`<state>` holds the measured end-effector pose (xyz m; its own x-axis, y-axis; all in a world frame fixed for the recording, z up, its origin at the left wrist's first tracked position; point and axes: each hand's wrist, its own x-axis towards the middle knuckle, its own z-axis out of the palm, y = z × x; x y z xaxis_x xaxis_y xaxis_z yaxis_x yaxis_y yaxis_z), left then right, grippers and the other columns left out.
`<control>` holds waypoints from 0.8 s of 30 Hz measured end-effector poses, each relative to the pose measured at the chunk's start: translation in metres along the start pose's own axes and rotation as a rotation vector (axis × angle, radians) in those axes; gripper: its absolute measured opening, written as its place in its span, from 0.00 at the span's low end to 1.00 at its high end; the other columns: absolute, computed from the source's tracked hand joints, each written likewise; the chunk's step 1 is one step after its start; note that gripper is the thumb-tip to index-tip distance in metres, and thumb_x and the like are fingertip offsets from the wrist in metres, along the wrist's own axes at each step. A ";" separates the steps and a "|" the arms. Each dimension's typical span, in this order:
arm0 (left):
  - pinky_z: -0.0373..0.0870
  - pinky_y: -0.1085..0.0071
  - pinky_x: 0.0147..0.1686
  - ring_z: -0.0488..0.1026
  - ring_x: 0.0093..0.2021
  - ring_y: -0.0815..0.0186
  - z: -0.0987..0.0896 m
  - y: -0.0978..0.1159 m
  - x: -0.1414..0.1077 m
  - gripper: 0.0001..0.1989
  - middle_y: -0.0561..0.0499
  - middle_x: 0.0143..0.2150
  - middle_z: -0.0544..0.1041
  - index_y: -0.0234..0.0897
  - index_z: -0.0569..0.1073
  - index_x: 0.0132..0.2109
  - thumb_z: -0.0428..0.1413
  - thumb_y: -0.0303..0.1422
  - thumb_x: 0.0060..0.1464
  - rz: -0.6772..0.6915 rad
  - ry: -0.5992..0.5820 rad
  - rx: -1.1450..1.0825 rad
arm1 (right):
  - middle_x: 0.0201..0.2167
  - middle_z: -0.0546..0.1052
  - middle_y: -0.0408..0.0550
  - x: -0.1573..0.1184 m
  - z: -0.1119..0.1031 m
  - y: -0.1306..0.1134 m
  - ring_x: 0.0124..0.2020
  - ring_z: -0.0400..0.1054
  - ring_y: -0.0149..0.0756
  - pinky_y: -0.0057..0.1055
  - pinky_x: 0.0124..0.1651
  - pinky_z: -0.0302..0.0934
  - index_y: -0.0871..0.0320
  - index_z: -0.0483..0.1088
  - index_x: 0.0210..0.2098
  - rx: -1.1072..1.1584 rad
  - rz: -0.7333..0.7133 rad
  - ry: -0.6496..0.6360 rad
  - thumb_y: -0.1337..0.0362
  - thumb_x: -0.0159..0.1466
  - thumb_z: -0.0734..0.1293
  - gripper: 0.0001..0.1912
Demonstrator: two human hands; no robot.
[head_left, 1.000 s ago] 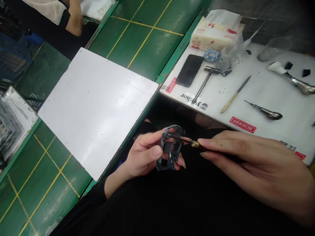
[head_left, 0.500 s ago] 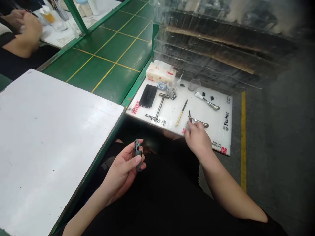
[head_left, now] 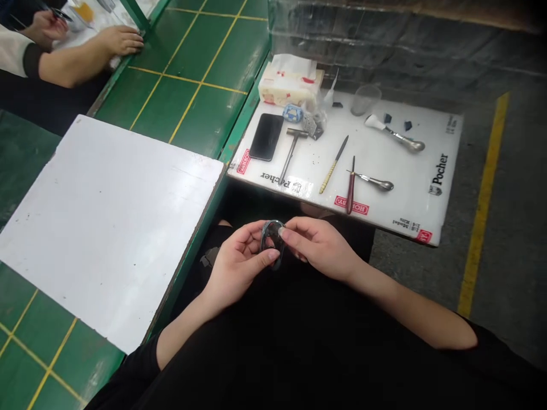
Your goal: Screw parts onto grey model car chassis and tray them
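Observation:
My left hand point(head_left: 235, 259) is closed on a small dark oval frame-like part point(head_left: 272, 229), held above my lap. The thumb and fingers of my right hand point(head_left: 318, 245) pinch the same part at its right side. Fingers cover much of it, so its details cannot be made out. Beyond my hands, a red-handled slim tool point(head_left: 351, 193) rests on the white board, by a silver-handled tool point(head_left: 374, 181). A file with a yellow-wrapped handle point(head_left: 328, 175) and a small metal hammer point(head_left: 290, 156) lie farther left.
On the white printed board point(head_left: 311, 165) are a phone point(head_left: 266, 136), a tissue pack point(head_left: 288, 85), a clear cup point(head_left: 365, 101) and a white-tipped tool point(head_left: 404, 140). A white panel point(head_left: 111, 228) lies at left. Another person's hand point(head_left: 122, 41) rests at the far table edge.
My right hand has left the red-handled tool on the board and come over to the dark part. My left hand has shifted right and up with it. The view has turned.

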<state>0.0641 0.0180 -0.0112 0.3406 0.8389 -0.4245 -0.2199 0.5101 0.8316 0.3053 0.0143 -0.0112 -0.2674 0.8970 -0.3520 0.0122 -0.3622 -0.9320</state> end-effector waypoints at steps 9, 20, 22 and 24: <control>0.92 0.69 0.45 0.88 0.43 0.63 -0.003 0.007 -0.005 0.28 0.47 0.47 0.91 0.42 0.92 0.67 0.85 0.30 0.63 0.068 -0.038 0.058 | 0.26 0.74 0.39 0.008 -0.001 0.016 0.27 0.60 0.31 0.29 0.29 0.53 0.55 0.80 0.38 0.260 0.080 -0.057 0.31 0.67 0.89 0.34; 0.90 0.69 0.42 0.89 0.43 0.61 -0.007 0.005 -0.003 0.27 0.46 0.48 0.91 0.42 0.92 0.69 0.84 0.33 0.66 0.019 -0.058 0.036 | 0.24 0.68 0.37 0.012 -0.001 0.010 0.25 0.52 0.27 0.27 0.26 0.42 0.55 0.75 0.33 0.486 0.215 -0.197 0.32 0.62 0.92 0.38; 0.91 0.69 0.42 0.89 0.43 0.61 -0.007 0.004 -0.003 0.28 0.46 0.48 0.92 0.41 0.92 0.69 0.85 0.32 0.65 0.018 -0.049 0.029 | 0.24 0.68 0.37 0.012 -0.002 0.009 0.25 0.52 0.27 0.27 0.26 0.42 0.55 0.75 0.33 0.489 0.209 -0.191 0.33 0.63 0.92 0.37; 0.92 0.70 0.43 0.90 0.44 0.61 -0.008 0.004 -0.002 0.27 0.47 0.48 0.92 0.41 0.91 0.67 0.85 0.32 0.65 0.028 -0.034 0.026 | 0.24 0.68 0.37 0.012 -0.002 0.010 0.25 0.52 0.27 0.26 0.26 0.43 0.55 0.75 0.33 0.485 0.183 -0.178 0.33 0.64 0.92 0.37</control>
<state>0.0552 0.0194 -0.0100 0.3659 0.8457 -0.3884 -0.2063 0.4807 0.8523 0.3042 0.0221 -0.0246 -0.4618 0.7669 -0.4457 -0.3603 -0.6214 -0.6958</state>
